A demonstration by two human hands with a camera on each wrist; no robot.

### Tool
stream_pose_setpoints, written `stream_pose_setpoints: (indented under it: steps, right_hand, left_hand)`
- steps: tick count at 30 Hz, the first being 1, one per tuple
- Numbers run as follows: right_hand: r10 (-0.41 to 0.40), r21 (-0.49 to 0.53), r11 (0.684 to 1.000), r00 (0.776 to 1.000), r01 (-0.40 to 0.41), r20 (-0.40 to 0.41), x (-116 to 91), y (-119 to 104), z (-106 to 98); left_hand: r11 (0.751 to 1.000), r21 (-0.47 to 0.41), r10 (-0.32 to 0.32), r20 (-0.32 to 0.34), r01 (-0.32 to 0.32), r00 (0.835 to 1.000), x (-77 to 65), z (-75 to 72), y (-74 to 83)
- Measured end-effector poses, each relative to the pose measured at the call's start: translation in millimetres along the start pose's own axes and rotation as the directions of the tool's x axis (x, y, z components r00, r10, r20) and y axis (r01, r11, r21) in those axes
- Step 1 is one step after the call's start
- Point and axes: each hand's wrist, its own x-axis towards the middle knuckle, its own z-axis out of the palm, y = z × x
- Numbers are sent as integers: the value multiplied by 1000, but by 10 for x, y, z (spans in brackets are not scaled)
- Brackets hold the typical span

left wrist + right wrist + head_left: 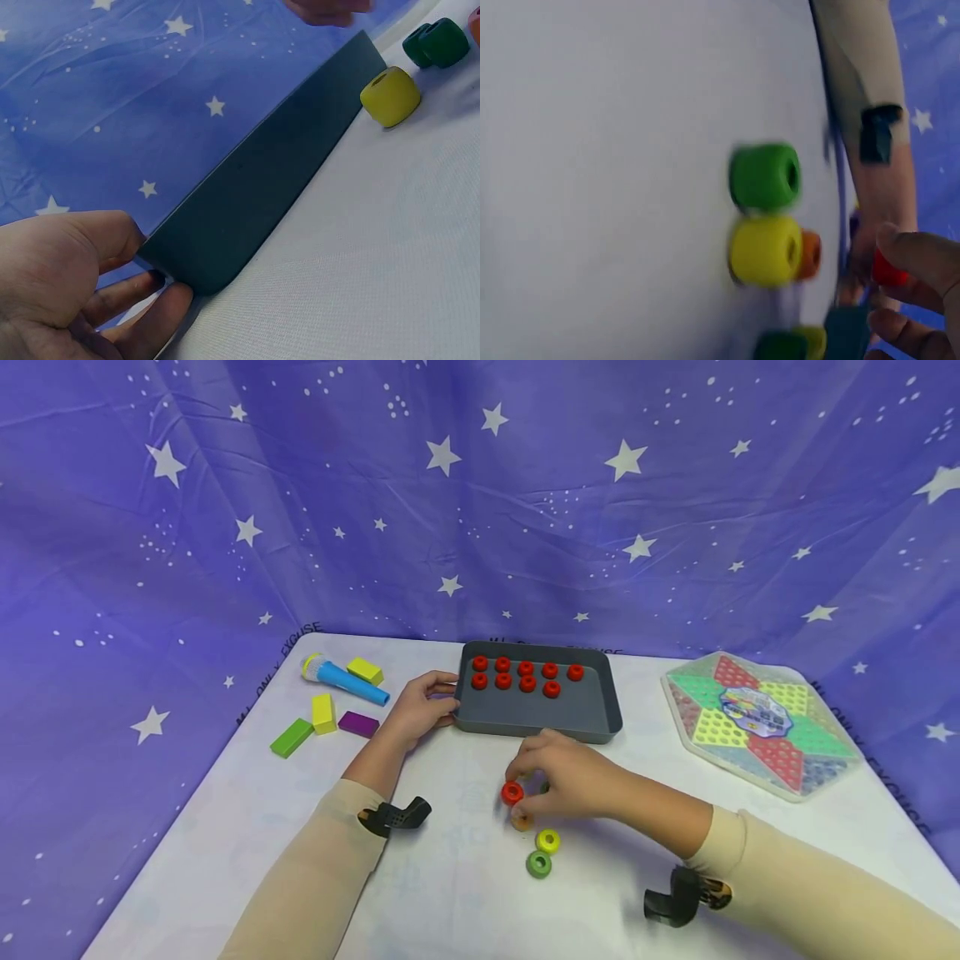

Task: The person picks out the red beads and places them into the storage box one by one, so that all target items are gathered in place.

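A small red bead [512,792] is pinched between thumb and fingers of my right hand [570,777], above the table. Under and beside that hand lie an orange bead [522,822], a yellow bead [548,841] and a green bead [538,864]; more beads are partly hidden by it. My left hand [422,708] rests at the left side of a dark grey tray [517,716], its fingertips touching the outer wall near the corner, as the left wrist view shows too. Inside the tray, several red beads [527,683] stand in two rows toward the back left.
Left of the tray lie a blue toy microphone [348,682], yellow blocks [324,714], a green block [292,738] and a purple block [358,724]. A hexagonal game board [765,727] lies at the right. A starry purple cloth [540,510] hangs behind the table.
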Motion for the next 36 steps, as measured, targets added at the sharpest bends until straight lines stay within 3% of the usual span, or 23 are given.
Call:
stream_pose_setpoints:
  steps: [9,15,28,36]
  right_hand:
    - [66,57,996,995,-62,-77,134,480,-481]
    - [127,72,990,989,-122,-75,257,864,-648]
    - [299,3,954,949,-301,-102,421,1411,-723]
    - [313,-68,945,946,-319,-85,485,1607,-651]
  left_hand:
    - [1000,9,3,-10,-2,1000,-4,-20,-21]
    - [1000,8,-3,1,3,1000,-9,-34,-37]
    - [1000,-5,-3,1,3,1000,-15,-9,9]
    - [1000,-1,-10,0,10,1000,-22,-12,17]
